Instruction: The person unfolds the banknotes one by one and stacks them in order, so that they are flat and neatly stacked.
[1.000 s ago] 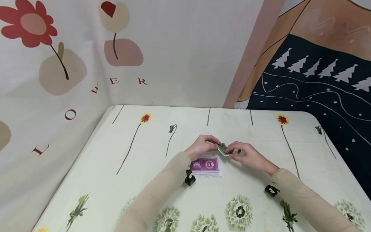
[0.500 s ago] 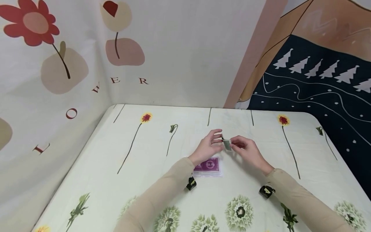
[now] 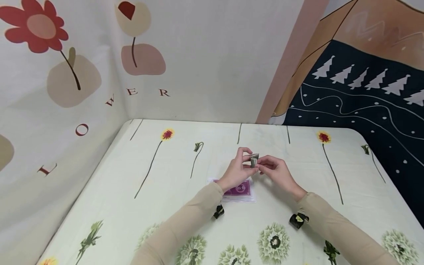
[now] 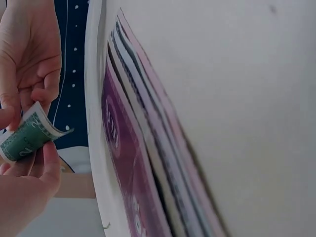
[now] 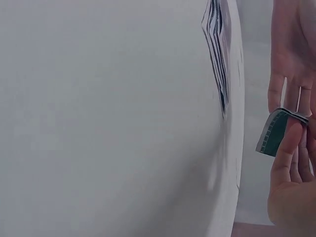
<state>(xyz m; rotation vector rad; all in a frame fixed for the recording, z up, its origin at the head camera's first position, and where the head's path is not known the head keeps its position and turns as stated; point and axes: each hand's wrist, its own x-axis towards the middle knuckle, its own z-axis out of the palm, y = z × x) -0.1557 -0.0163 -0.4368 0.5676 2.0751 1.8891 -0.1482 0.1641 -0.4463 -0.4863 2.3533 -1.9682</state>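
Note:
A small green banknote (image 3: 254,161) is held above the table between both hands, folded or bent over. My left hand (image 3: 234,170) holds its left side, thumb below and fingers spread behind. From the right, my right hand (image 3: 279,173) pinches it between thumb and fingers. Close up in the left wrist view, the green banknote (image 4: 27,138) curls at one end and shows a printed figure 2. Below my left hand, a stack of banknotes with a purple one (image 3: 243,188) on top lies on the table, partly covered by the left wrist.
The table (image 3: 165,206) wears a white cloth printed with flowers. White and dark printed curtains (image 3: 198,73) hang along its back, left and right sides. A black wrist camera (image 3: 219,211) sits under the left wrist, another black camera (image 3: 298,220) under the right.
The green banknote has turned more upright and bent over between the fingers. My right hand has moved left, closer to my left hand. The purple stack has stayed in place.

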